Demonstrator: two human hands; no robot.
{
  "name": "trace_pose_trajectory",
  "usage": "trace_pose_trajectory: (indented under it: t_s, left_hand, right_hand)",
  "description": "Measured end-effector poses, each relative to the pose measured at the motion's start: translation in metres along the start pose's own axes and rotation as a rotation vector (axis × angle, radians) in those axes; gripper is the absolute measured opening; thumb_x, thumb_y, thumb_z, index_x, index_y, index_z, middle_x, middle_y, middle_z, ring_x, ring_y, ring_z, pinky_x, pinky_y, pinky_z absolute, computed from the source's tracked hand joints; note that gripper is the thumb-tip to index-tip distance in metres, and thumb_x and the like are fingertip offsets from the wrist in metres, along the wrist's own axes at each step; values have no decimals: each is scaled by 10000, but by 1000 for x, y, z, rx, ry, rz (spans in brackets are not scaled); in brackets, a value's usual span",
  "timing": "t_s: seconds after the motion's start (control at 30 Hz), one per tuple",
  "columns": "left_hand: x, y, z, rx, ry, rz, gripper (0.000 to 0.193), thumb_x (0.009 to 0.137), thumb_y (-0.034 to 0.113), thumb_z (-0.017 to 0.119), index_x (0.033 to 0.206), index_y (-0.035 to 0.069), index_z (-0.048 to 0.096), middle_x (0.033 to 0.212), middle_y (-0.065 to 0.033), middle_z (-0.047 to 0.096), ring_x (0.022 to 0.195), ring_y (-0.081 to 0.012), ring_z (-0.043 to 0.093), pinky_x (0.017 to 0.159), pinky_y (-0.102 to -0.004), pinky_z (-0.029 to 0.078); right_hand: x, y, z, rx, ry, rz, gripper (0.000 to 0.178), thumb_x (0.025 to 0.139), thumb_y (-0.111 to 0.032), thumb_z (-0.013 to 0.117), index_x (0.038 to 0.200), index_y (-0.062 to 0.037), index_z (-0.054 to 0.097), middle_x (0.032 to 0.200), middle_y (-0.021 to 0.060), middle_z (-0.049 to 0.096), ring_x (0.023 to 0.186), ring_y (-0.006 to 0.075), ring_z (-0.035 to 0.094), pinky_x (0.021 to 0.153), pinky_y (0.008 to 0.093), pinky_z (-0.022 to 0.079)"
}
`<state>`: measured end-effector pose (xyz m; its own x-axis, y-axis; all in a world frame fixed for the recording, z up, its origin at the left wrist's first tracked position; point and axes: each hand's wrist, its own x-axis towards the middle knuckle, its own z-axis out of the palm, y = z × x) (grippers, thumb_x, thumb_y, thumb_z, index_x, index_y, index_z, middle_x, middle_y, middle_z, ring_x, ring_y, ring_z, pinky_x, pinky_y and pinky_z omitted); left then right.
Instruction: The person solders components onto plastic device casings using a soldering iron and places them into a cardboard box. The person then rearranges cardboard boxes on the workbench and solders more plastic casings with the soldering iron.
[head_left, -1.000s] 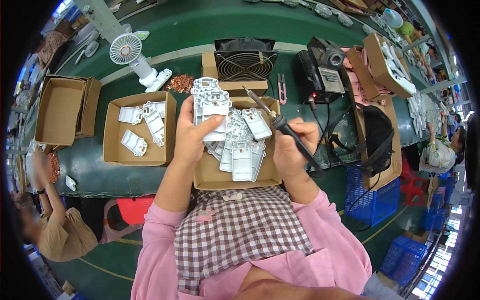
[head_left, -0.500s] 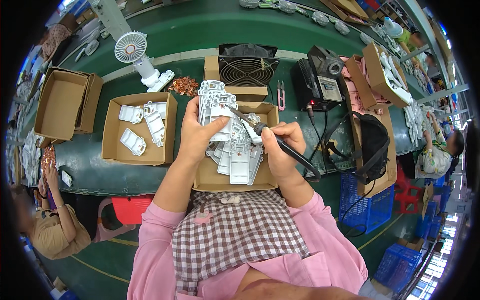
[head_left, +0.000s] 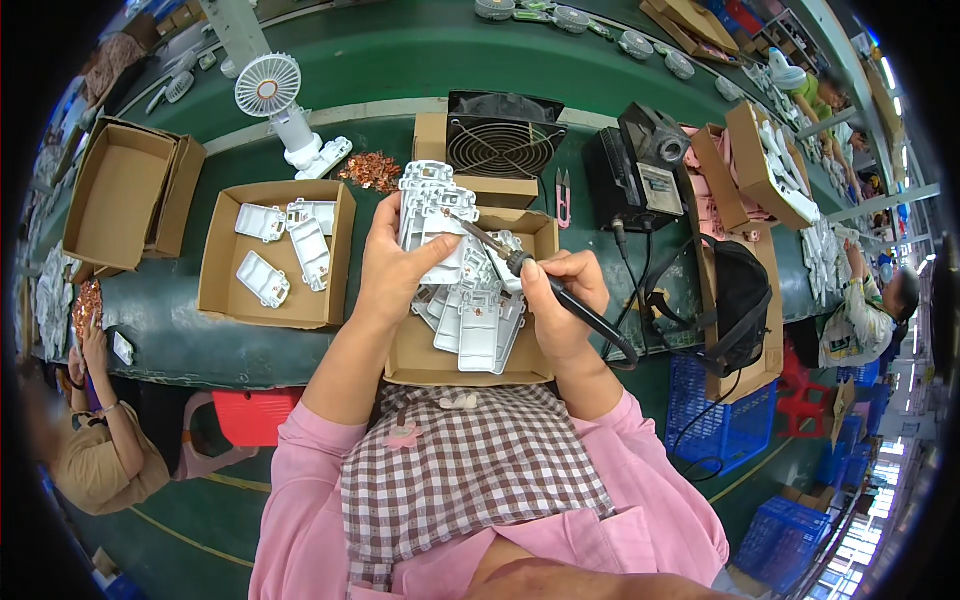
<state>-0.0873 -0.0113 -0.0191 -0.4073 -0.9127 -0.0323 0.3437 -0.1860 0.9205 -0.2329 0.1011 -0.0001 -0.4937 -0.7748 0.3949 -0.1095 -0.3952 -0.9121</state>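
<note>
My left hand [head_left: 402,255] grips a white plastic housing part [head_left: 424,205], its thumb lying across the front. In my right hand [head_left: 565,305] is a soldering iron [head_left: 520,263] with a black handle and cord. The iron's tip meets the upper part of the housing, near a small copper-coloured piece; whether it touches cannot be made out. Below both hands stands a cardboard box [head_left: 420,370] holding several white housings [head_left: 478,330] in a loose pile. To the left, another cardboard box [head_left: 220,305] contains several similar white housings [head_left: 263,278].
A black fan [head_left: 505,135] stands behind the box. Copper-coloured pieces [head_left: 370,171] lie beside a white handheld fan [head_left: 268,88]. Right of pink-handled snips [head_left: 563,200] sits a black soldering station [head_left: 640,175], with a black bag [head_left: 742,300] beyond. A co-worker [head_left: 110,455] sits at left.
The whole view has shifted slightly. My hands, the housing and the iron keep nearly the same pose, with the tip still at the housing's upper part.
</note>
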Motion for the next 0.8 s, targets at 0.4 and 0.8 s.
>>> trace_pose_trajectory:
  t_s: [0.4, 0.8]
  left_hand:
    - [0, 1, 1, 38, 7, 7, 667, 732, 44, 747, 1276, -40, 371, 1122, -128, 576, 1003, -181, 590, 863, -311, 496]
    - [0, 2, 0, 22, 5, -9, 681, 726, 44, 743, 1285, -42, 363, 1130, -137, 570, 1010, -187, 586, 870, -316, 493]
  right_hand:
    - [0, 1, 0, -11, 9, -11, 192, 832, 9, 654, 834, -37, 467, 712, 37, 553, 616, 58, 449, 569, 196, 363]
    - [-2, 11, -5, 58, 66, 8, 197, 826, -9, 678, 863, -17, 485, 748, 55, 589, 618, 52, 520, 546, 189, 425]
